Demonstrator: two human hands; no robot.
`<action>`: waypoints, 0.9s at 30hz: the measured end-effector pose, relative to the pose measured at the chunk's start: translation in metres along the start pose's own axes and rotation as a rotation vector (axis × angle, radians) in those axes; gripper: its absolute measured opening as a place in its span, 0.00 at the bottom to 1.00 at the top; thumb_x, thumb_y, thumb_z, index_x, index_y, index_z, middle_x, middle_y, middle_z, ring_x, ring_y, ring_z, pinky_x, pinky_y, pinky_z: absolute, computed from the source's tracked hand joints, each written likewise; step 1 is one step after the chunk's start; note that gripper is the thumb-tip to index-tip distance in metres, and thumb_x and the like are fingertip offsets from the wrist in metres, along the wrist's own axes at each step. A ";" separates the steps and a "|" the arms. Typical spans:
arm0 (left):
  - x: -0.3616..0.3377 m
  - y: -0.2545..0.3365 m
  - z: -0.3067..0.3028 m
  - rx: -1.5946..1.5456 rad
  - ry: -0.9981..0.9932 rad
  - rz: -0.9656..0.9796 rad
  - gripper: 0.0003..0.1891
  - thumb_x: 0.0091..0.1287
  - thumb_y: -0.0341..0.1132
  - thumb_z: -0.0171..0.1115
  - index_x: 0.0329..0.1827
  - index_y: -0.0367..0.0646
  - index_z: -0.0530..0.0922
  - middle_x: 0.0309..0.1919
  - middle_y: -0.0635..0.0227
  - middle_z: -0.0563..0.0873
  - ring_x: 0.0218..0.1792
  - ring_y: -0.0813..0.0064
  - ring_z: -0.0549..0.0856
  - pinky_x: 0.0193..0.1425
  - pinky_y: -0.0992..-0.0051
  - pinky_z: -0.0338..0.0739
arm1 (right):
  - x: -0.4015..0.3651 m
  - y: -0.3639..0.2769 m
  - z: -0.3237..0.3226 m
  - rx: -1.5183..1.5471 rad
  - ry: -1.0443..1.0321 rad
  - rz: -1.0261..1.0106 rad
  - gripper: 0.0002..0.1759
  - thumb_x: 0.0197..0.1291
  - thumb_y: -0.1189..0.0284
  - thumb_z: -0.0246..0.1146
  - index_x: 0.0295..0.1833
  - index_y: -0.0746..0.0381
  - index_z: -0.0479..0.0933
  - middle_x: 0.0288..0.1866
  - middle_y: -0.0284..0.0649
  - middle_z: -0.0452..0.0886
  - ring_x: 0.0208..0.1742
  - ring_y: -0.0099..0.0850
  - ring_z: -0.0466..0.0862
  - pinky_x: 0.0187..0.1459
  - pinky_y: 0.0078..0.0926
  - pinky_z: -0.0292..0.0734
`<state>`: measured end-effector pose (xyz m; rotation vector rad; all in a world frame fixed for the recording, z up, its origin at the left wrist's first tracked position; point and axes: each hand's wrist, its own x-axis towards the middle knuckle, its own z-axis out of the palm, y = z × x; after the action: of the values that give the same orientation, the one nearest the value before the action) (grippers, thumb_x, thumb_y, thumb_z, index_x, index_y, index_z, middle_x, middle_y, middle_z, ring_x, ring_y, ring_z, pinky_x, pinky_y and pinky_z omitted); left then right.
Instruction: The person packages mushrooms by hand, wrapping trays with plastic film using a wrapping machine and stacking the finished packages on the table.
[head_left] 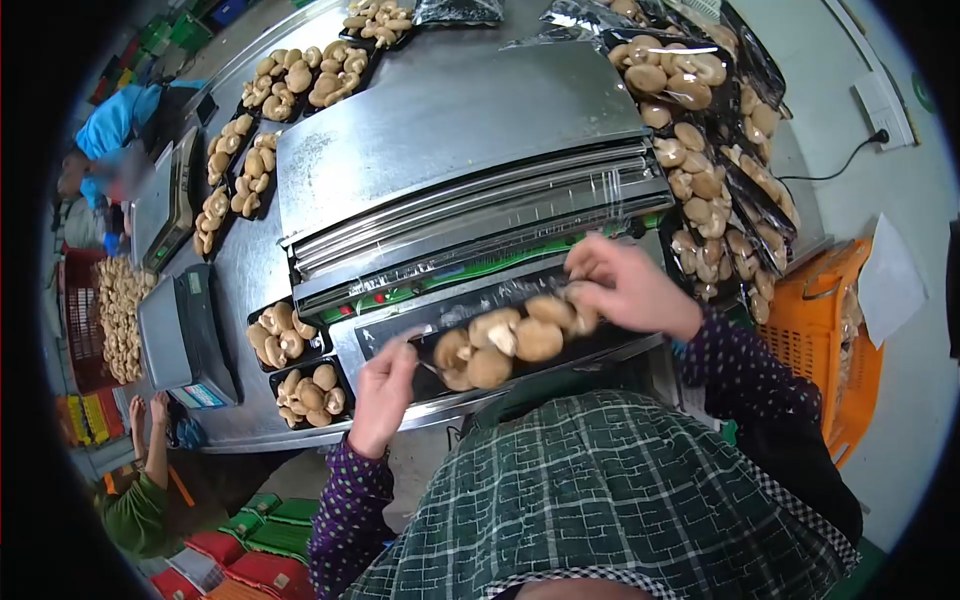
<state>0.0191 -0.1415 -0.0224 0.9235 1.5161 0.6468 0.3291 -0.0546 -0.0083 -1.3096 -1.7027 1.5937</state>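
One pack of mushrooms (540, 340) lies between two hands at the near edge of the surface (430, 408).
At least six caps show in it; the left hand (385, 385) has thumb and fingers pinched together on clear film (415, 331) at one end, while the right hand (625, 287) is curled at the other, and whether it grips anything I cannot tell. Two unwrapped packs (310, 395) sit just left, six farther packs (270, 80) run along the far left, and the shiny film-covered packs (705, 195) at right overlap too much to count. One wrapping machine (460, 140) stands directly beyond the hands, between them and the far side. Around it: two scales (170, 335), one orange crate (800, 340) and two co-workers (135, 510) on the left.
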 end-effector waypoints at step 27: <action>-0.025 0.004 0.113 0.257 -0.375 1.026 0.14 0.64 0.36 0.50 0.46 0.36 0.74 0.42 0.60 0.81 0.43 0.68 0.80 0.49 0.68 0.72 | -0.080 0.005 0.096 0.393 -0.703 -0.344 0.20 0.63 0.62 0.51 0.56 0.61 0.69 0.53 0.37 0.75 0.51 0.27 0.77 0.56 0.34 0.66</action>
<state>0.1308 -0.1717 -0.0237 1.9288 0.7177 0.9244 0.2854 -0.1717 -0.0129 -0.2442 -1.7146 2.1590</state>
